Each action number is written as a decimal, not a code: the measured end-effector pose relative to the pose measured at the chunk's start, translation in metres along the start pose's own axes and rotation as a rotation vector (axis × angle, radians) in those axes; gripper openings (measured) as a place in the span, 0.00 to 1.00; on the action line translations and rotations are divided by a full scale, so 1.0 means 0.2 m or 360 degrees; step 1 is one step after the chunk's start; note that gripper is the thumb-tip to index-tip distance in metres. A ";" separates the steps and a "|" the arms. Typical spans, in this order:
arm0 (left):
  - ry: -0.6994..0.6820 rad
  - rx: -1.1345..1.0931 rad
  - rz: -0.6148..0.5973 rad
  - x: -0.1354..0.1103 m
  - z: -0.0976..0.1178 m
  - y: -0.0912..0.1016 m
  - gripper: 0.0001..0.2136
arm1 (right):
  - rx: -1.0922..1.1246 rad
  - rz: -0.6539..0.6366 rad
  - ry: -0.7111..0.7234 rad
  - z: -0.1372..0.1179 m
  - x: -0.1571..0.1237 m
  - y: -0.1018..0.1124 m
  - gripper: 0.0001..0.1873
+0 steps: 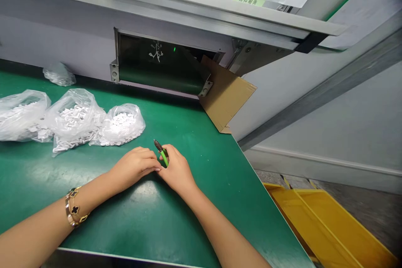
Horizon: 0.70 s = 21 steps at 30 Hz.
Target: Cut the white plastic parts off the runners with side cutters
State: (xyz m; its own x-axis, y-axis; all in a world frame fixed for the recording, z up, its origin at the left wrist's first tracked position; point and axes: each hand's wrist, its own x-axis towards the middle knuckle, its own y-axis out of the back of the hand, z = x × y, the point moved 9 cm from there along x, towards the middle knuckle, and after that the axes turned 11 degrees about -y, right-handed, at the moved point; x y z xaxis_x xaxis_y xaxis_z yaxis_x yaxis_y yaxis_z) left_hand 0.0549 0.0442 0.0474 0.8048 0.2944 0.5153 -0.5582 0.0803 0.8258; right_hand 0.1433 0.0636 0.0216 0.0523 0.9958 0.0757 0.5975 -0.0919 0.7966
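Note:
Green-handled cutting pliers [163, 157] sit in my right hand [179, 172], their dark jaws pointing up and away from me. My right fingers wrap around the grips. Just to the left, my left hand [133, 168] is closed low over the table, its fingers bent and pressed together. The fingertips meet my right thumb, and whatever may be in them is hidden. Beyond my left hand lies a clear bag of small white pieces [121, 127]. Beside it stands a larger bag of white plastic parts [73, 119].
On the green table [125, 226], another filled bag [21, 115] lies far left and a smaller bag [59, 74] by the wall. A white branched sprue [156, 51] shows in the wall opening, next to a cardboard sheet [229, 92]. A yellow bin [326, 222] stands right, below.

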 end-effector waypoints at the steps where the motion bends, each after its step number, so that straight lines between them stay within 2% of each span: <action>1: -0.0045 0.0075 -0.0014 0.00 0.02 0.00 0.08 | -0.0039 0.0004 0.0012 0.00 0.00 0.00 0.13; 6: -0.0181 0.0389 -0.0159 0.02 0.08 -0.02 0.09 | -0.0328 0.0077 0.0111 -0.04 -0.03 -0.01 0.13; 10: -0.0217 0.0469 -0.0251 0.03 0.11 -0.05 0.09 | -0.0420 0.0092 0.0165 -0.06 -0.04 -0.02 0.13; 13: -0.0160 0.0454 -0.0238 0.03 0.09 -0.06 0.10 | -0.0389 0.0092 0.0158 -0.06 -0.04 -0.02 0.13; 15: -0.0057 0.0281 -0.0166 0.02 0.05 -0.06 0.09 | -0.0300 0.0057 0.0088 -0.04 -0.03 -0.02 0.13; 19: 0.0177 -0.0320 -0.0006 -0.01 -0.04 -0.05 0.07 | -0.0009 -0.0107 -0.0089 0.01 0.00 -0.02 0.14; 21: 0.0219 -0.0460 0.0032 -0.02 -0.06 -0.04 0.07 | 0.0098 -0.0138 -0.0110 0.01 0.01 -0.01 0.15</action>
State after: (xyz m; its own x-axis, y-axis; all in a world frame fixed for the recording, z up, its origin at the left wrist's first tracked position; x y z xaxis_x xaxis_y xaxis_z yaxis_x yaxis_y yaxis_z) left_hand 0.0539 0.0543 0.0367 0.7691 0.4230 0.4791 -0.6239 0.3344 0.7064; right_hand 0.1440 0.0648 0.0191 0.0521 0.9980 -0.0351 0.6500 -0.0072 0.7599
